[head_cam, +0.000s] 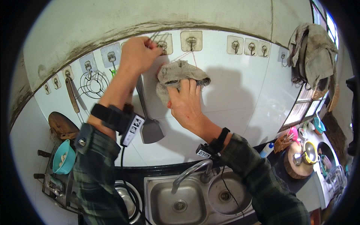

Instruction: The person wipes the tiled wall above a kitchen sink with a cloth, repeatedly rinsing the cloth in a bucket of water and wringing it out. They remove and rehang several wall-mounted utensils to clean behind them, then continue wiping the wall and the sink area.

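My left hand [139,53] is raised to an adhesive wall hook [162,45], with finger and thumb pinched on a thin metal wire item [154,36]. Blur hides that item's full shape. A worn grey cloth [180,70], folded like a pouch, hangs by a pinkish string [194,59] from the neighbouring hook [191,40]. My right hand [185,104] grips the cloth's lower fold, its fingertips hidden in the dark opening. Between my forearms a dark spatula [152,131] hangs against the tiles, its upper handle covered by my left arm.
Below lies a two-bowl steel sink [178,197] with a curved faucet [194,171]. Left are a wire skimmer [94,84], a round wooden board [62,125] and a turquoise basin [64,157]. A wooden block [298,168] with a yellow-rimmed strainer [310,152] stands right; cloths [317,50] hang above.
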{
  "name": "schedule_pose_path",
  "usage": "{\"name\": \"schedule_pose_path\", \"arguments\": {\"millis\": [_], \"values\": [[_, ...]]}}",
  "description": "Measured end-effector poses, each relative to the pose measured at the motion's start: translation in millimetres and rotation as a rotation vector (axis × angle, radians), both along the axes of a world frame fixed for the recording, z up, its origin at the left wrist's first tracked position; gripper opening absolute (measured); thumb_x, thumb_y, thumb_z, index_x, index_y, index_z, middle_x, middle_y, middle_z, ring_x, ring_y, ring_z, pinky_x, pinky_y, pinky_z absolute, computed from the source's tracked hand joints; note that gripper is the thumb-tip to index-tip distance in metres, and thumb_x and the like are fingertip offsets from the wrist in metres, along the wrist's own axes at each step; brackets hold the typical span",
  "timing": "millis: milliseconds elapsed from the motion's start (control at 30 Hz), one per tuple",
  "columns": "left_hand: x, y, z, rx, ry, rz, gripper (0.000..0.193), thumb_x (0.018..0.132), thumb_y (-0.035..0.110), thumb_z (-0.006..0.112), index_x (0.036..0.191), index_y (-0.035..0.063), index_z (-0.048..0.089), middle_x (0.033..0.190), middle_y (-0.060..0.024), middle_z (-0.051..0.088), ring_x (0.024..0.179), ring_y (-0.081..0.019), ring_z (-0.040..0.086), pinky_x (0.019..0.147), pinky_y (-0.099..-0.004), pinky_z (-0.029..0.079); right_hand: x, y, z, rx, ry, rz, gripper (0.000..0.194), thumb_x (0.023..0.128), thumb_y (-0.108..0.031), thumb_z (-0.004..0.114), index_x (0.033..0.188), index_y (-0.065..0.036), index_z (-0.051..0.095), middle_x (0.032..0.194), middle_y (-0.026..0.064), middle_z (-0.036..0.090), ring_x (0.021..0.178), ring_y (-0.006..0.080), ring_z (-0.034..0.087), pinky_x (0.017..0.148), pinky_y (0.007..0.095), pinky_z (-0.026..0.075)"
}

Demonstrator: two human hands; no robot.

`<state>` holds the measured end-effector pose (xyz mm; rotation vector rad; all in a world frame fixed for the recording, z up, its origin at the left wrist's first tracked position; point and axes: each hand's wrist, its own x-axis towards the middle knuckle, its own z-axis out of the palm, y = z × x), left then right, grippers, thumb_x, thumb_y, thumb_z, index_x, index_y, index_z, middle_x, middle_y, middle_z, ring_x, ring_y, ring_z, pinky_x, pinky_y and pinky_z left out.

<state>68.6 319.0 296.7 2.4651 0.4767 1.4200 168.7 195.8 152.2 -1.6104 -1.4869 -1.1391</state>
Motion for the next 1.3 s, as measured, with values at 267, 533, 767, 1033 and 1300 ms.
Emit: {"name": "schedule_pose_path", "arguments": {"millis": [267,533,767,1033,1300], "values": [[1,3,39,-0.464,0.097,-0.236,0.017,0.087,0.016,0.073,0.093,0.0009,0.066,0.074,-0.0048,0.063,0.051,-0.0061,0.041,0.043,-0.0237,0.032,10,33,65,0.184,-0.055,-0.084,0.039,0.073,-0.007,0.07,0.11,0.002,0.065,0.118,0.0227,0.049,0.108,0.0408,0.047,0.086,0.0491,0.039],[-2,-1,56,-0.433,0.204,-0.163,0.024,0.087,0.017,0.078,0.093,-0.0022,0.065,0.076,-0.0041,0.056,0.054,-0.0065,0.041,0.041,-0.0241,0.03,-2,-3,23,-0.094,-0.059,-0.007,0.026,0.069,-0.011,0.074,0.092,0.0,0.068,0.104,0.0184,0.052,0.1,0.0358,0.049,0.079,0.0461,0.039],[9,5,47,-0.386,0.099,-0.178,0.029,0.083,0.021,0.083,0.082,-0.001,0.064,0.067,-0.0059,0.059,0.046,-0.0114,0.042,0.039,-0.0283,0.032,-9,31,65,-0.025,-0.13,-0.105,0.028,0.072,-0.009,0.07,0.099,0.001,0.068,0.104,0.018,0.054,0.102,0.0343,0.05,0.081,0.0449,0.04],[6,24,40,-0.3,0.059,-0.062,0.043,0.075,0.035,0.089,0.074,0.0003,0.064,0.058,-0.0069,0.058,0.041,-0.0155,0.049,0.04,-0.0314,0.04,14,-16,48,-0.18,-0.07,-0.228,0.026,0.076,-0.011,0.065,0.098,0.001,0.066,0.102,0.017,0.053,0.099,0.0341,0.051,0.081,0.0471,0.04],[3,27,40,-0.212,0.074,0.022,0.057,0.069,0.052,0.09,0.072,-0.0005,0.068,0.053,-0.0078,0.058,0.04,-0.0162,0.052,0.041,-0.0321,0.043,-1,9,69,-0.239,-0.139,-0.15,0.036,0.073,-0.011,0.067,0.108,-0.003,0.068,0.109,0.0159,0.052,0.103,0.033,0.049,0.081,0.045,0.038]]}}
